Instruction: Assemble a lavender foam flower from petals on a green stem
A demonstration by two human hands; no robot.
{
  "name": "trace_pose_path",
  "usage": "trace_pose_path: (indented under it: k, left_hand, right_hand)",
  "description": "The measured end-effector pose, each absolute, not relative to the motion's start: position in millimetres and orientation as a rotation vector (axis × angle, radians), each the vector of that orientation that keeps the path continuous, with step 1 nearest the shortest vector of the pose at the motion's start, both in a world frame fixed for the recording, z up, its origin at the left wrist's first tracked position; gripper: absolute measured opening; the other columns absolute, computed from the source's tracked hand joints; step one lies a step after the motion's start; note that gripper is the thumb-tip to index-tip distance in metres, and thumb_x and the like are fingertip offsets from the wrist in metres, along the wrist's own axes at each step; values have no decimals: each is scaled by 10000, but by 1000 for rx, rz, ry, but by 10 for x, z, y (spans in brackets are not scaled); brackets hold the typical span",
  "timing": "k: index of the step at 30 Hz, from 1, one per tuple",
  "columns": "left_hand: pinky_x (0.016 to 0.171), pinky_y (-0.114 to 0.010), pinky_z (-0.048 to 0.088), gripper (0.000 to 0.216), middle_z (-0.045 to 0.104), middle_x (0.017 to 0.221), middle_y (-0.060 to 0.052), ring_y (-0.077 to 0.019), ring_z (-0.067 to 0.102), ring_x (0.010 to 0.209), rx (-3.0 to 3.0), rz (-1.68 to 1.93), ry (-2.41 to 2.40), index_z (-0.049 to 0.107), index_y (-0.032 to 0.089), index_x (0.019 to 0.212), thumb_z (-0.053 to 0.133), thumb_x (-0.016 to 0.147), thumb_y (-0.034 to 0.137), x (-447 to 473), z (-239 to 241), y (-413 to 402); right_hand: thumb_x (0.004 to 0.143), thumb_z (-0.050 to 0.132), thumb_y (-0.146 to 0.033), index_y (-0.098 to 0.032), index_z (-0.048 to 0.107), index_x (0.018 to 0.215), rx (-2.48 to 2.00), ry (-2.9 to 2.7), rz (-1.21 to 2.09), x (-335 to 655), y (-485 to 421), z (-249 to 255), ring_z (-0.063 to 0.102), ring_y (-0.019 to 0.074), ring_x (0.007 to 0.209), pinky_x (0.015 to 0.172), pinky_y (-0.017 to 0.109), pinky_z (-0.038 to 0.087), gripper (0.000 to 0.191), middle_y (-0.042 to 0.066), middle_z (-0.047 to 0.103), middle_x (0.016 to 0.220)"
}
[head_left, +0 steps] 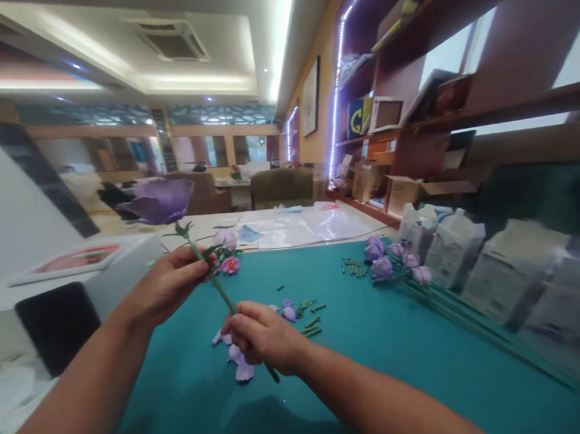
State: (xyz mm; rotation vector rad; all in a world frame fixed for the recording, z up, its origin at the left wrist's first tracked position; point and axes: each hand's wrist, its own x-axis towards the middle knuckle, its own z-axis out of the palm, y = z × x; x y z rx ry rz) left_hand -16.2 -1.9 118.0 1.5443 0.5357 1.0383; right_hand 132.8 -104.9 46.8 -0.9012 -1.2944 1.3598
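A purple artificial flower [164, 202] with a green stem is held tilted above the teal mat [359, 383]. My left hand [176, 276] pinches the stem just below the bloom, near a small green leaf. Lower down, my right hand [265, 336] wraps round the same stem, whose end sticks out beneath the fist. Loose purple petals [243, 367] lie on the mat behind and below my right hand. Short green stem pieces [313, 331] and a purple bud piece [289, 313] rest just beyond it. Past my left hand are a pink flower [231, 266] and a pale purple flower [225, 239].
Several finished-looking purple flowers [381, 269] with long stems lie at the right, beside small green pieces [355, 268]. White cartons [502, 273] line the mat's right edge. On the left stand a black tablet-like panel [58, 326] and a white box [121, 279]. Clear plastic sheeting [314, 223] covers the far table.
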Motion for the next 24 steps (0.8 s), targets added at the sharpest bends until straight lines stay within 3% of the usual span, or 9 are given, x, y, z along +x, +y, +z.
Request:
trace_pose_path:
  k: [4, 10, 18, 24]
  left_hand:
    - [753, -293, 474, 438, 724, 868, -50, -206, 616, 834, 1606, 998, 560, 735, 202, 842, 862, 493, 435, -17, 1127, -17]
    - [747, -305, 489, 480, 661, 1185, -68, -277, 565, 1115, 1640, 1015, 828, 705, 305, 946, 746, 573, 605, 48, 950, -13]
    - [741, -319, 518, 495, 704, 1082, -79, -305, 605, 1071, 1582, 825, 1062, 699, 246, 864, 706, 573, 645, 58, 514, -109]
    - [644, -261, 509, 465, 725, 971, -95, -259, 642, 988, 1523, 815, 1081, 700, 223, 849, 672, 622, 627, 149, 131, -100]
  right_hand:
    - [854, 452, -204, -179, 540, 762, -983, -1337, 1205, 1561, -1158, 430, 342, 52, 414, 408, 185, 290, 130, -86, 393, 512]
    - [856, 440, -238, -189, 532, 750, -1338, -1444, 698, 2241, -1382, 303, 378, 86, 523, 511, 216, 316, 149, -62, 412, 564]
    - [901, 385, -370, -220, 488, 744, -1981, -1503, -4, 3313, -1847, -121, 475, 144, 624, 594, 258, 316, 240, -18, 530, 663]
    - [911, 362, -317, -216, 535, 805, -2292, -1402, -166, 3777, -2205, -316, 526, 178, 669, 577, 273, 279, 226, 39, 618, 765]
